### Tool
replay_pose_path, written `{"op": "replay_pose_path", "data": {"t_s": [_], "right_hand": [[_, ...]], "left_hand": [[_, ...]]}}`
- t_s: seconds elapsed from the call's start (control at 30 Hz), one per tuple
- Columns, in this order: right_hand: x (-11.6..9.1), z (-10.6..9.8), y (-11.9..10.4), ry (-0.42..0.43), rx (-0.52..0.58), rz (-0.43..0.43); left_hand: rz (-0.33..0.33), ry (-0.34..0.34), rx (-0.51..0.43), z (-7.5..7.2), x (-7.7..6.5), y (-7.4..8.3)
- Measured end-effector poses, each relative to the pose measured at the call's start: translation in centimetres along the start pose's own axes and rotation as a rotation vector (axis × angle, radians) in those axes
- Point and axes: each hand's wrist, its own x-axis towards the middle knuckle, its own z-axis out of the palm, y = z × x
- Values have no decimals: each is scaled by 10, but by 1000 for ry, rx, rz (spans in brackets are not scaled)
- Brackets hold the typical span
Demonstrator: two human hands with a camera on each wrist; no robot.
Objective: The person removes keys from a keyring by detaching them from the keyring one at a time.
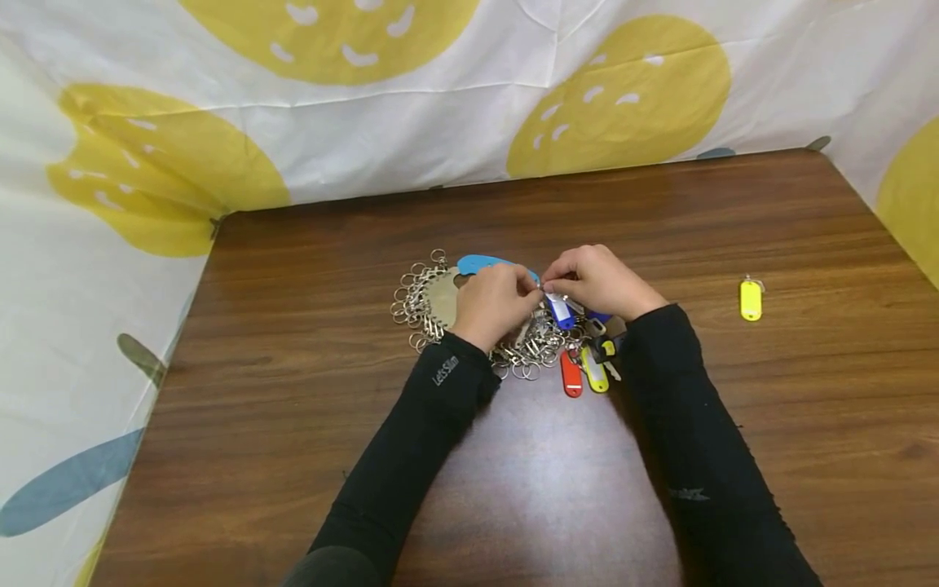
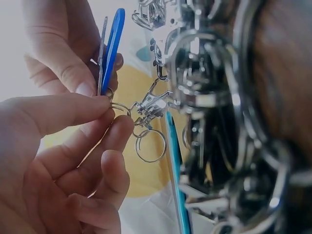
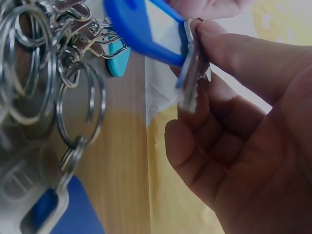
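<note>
- Left grip (image 1: 491, 306) pinches a split ring (image 2: 123, 106).
- Right grip (image 1: 603, 281), just beside it, pinches a key (image 3: 191, 90) with a blue tag (image 3: 146, 31).
- Best keep the ring steady, without twisting the clasp (image 2: 153, 105) beyond the left grip.

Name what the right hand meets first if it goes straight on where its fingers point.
In the head view, the right hand would probably meet the left hand first, though depth there is unclear.
</note>
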Motion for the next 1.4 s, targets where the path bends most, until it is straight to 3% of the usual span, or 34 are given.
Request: {"op": "replay_pose_path", "data": {"t_s": [0.4, 0.8, 1.4], "right_hand": [[0, 2, 0, 30, 3, 17], [0, 2, -1, 20, -19, -24], [0, 2, -1, 23, -16, 1]], "left_hand": [[50, -22, 15, -1, -1, -1], [-46, 30, -30, -1, -1, 1], [18, -7, 3, -1, -1, 0]]}}
